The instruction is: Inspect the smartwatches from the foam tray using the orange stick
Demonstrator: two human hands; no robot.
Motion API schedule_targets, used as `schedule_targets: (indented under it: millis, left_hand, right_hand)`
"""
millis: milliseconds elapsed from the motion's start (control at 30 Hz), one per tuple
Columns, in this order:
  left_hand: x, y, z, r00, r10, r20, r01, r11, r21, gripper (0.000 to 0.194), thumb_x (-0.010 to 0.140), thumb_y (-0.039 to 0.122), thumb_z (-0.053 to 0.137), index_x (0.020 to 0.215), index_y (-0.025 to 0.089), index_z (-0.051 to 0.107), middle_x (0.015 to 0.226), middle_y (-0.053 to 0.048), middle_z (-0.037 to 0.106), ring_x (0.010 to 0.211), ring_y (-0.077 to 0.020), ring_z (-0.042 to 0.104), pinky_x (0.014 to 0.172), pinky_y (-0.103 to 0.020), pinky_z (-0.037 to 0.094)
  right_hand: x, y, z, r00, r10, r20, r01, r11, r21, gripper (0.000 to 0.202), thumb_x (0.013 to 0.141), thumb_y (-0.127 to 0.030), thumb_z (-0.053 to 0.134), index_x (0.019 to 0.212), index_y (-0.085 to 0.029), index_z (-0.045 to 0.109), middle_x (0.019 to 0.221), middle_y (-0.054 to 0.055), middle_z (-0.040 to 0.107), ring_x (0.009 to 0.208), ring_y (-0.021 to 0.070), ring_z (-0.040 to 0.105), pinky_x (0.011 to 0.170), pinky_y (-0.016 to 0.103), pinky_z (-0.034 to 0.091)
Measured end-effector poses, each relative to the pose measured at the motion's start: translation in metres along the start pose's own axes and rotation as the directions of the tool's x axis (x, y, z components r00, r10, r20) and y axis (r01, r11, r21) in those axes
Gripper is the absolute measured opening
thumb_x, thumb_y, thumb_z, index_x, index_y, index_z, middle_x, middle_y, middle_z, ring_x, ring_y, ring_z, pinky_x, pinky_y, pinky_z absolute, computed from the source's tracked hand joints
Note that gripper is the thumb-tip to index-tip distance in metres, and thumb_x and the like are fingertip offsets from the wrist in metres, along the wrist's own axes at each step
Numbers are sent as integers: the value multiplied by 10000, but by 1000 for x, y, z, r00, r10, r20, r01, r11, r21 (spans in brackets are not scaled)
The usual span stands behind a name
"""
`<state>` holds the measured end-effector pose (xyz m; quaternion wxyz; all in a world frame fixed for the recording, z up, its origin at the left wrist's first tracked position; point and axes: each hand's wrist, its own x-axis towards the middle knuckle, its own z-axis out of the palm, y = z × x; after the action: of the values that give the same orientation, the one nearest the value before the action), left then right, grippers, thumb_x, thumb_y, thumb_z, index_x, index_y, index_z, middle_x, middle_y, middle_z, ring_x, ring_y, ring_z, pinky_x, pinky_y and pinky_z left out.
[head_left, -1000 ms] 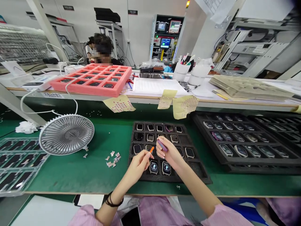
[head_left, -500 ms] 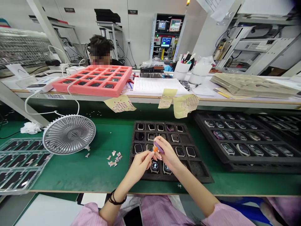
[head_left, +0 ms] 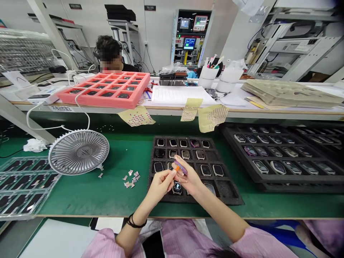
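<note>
Above the black foam tray [head_left: 233, 191], my right hand [head_left: 192, 181] is closed around a small purple watch case [head_left: 181, 167], held tilted. My left hand [head_left: 160, 185] meets it from the left, thumb and fingertips pinched at a small orange strip [head_left: 177, 168] against the case. Whether the strip is fixed to the case I cannot tell. Several watches lie in the tray's compartments, among them one with a lit screen [head_left: 177, 187] just below my hands. Part of the tray is hidden behind my hands and right forearm.
Small silvery pieces [head_left: 132, 182] lie scattered left of the tray, near a grey fan [head_left: 83, 152]. Clear plastic trays [head_left: 40, 191] stand far left, more black watch trays [head_left: 266, 181] right. A shelf holds a pink foam tray [head_left: 134, 102]; a person [head_left: 109, 52] sits behind it.
The view has shifted slightly. My hands stay together at the purple case, whose angle has changed a little. The right forearm and hand have moved slightly, covering a second lit watch.
</note>
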<state>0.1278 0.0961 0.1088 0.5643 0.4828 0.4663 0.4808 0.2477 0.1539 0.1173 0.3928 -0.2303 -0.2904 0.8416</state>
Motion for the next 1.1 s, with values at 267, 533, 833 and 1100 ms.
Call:
schedule_targets:
  millis: [267,533,833,1100]
  left_hand:
    - [4,-4,0,984,55,-169,-39,995,94,470,820,638,519,668,201,434,461,101,271,397,-57,222,385,-198,193]
    - [-28,-18,-92,894,147,-423,195,722,663,378,825,516,480,644,191,548,561,13,521,518,-120,454,524,-218,340]
    - [-48,-30,-115,785,205,-585,386,577,720,377,838,524,461,918,202,640,618,-41,669,547,-219,627,532,-245,398]
    - [-41,-24,-100,845,170,-507,289,653,700,418,856,563,442,906,192,629,684,-45,698,570,-197,638,567,-253,438]
  right_hand:
    - [-8,9,-8,964,-256,-76,193,864,-464,314,846,-464,631,1042,-276,475,612,-86,513,355,54,352,323,163,271]
    - [3,-89,-132,744,-656,-124,-118,54,-992,346,875,-568,472,893,-225,516,686,21,600,502,173,533,517,302,418]
    - [8,-96,-174,805,-593,30,-199,-316,-928,249,918,-397,428,849,-194,555,884,154,624,894,322,572,795,437,443]
    - [21,-69,-146,911,-401,99,-137,-521,-842,272,968,-334,413,1054,-168,610,1030,184,602,1024,340,550,909,432,429]
